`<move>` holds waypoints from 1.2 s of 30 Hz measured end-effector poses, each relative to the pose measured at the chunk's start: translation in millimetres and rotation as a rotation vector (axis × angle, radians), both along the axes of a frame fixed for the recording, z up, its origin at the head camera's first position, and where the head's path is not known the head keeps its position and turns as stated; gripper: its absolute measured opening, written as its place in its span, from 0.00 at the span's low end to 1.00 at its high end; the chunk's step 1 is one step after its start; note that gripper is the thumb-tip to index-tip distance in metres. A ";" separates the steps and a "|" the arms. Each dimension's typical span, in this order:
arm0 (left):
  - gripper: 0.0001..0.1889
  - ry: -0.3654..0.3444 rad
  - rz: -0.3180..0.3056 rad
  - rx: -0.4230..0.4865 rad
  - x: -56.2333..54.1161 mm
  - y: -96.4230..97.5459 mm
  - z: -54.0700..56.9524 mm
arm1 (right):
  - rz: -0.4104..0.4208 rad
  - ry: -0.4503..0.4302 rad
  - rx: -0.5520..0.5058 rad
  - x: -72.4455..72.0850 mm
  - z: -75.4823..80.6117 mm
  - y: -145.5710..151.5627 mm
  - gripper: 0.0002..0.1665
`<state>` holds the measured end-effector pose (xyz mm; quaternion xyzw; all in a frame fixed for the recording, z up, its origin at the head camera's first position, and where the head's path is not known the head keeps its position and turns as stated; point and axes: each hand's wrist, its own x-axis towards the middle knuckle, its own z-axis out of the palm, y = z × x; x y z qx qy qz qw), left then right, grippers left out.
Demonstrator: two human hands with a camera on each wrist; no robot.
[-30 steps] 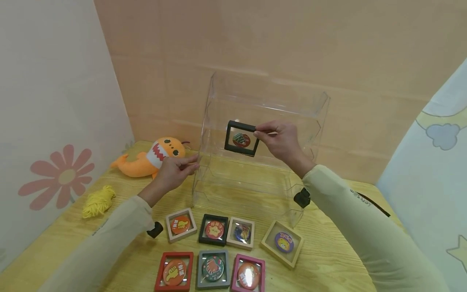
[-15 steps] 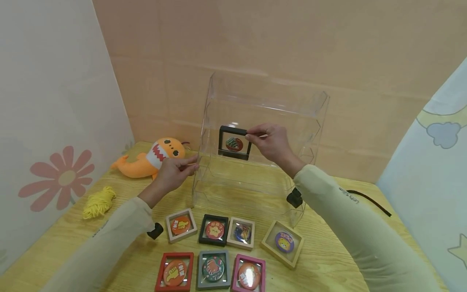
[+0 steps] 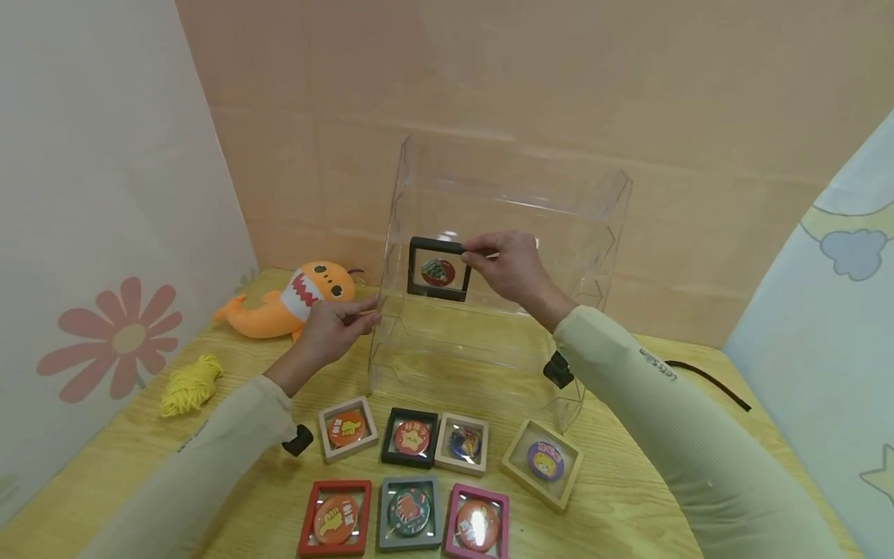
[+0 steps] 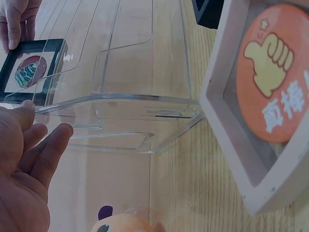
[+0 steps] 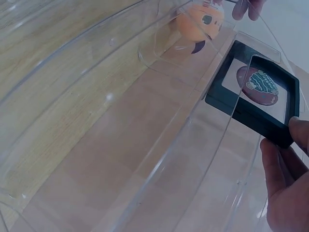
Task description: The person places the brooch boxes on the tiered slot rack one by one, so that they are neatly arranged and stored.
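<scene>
My right hand [image 3: 512, 265] pinches the upper right corner of a black display frame [image 3: 413, 268], which holds a round red badge with a green and white print. The frame stands nearly upright, at a middle tier near the left side of a clear acrylic display rack [image 3: 489, 355]. In the right wrist view, thumb and fingers grip a corner of the black frame [image 5: 251, 116]. My left hand [image 3: 328, 332] holds the rack's left side edge between thumb and fingers. From the left wrist, the thumb [image 4: 26, 113] lies along the clear panel edge [image 4: 125, 97].
Several framed badges lie before the rack, including a red frame [image 3: 366, 519], a grey frame [image 3: 384, 516], a pink frame [image 3: 504, 516] and a wooden frame [image 3: 569, 481]. An orange plush shark [image 3: 268, 317] and yellow yarn [image 3: 192, 386] sit left. A black strip [image 3: 712, 380] lies right.
My right hand has carried the black frame leftward along the rack, and the frame has turned more level. My left hand has stayed at the rack's side.
</scene>
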<state>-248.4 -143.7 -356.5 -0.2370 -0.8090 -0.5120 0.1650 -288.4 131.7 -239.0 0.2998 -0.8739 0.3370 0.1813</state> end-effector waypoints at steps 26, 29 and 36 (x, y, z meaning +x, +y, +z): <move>0.16 -0.015 -0.014 0.021 0.9 1.5 -1.0 | 0.017 -0.021 0.049 3.9 1.7 -20.5 0.09; 0.16 -0.016 -0.012 0.021 1.4 1.7 -0.6 | 0.003 -0.039 0.053 4.5 2.5 -21.2 0.09; 0.16 -0.022 -0.002 0.017 -0.4 0.6 -2.9 | -0.008 -0.068 0.054 4.8 3.2 -22.5 0.10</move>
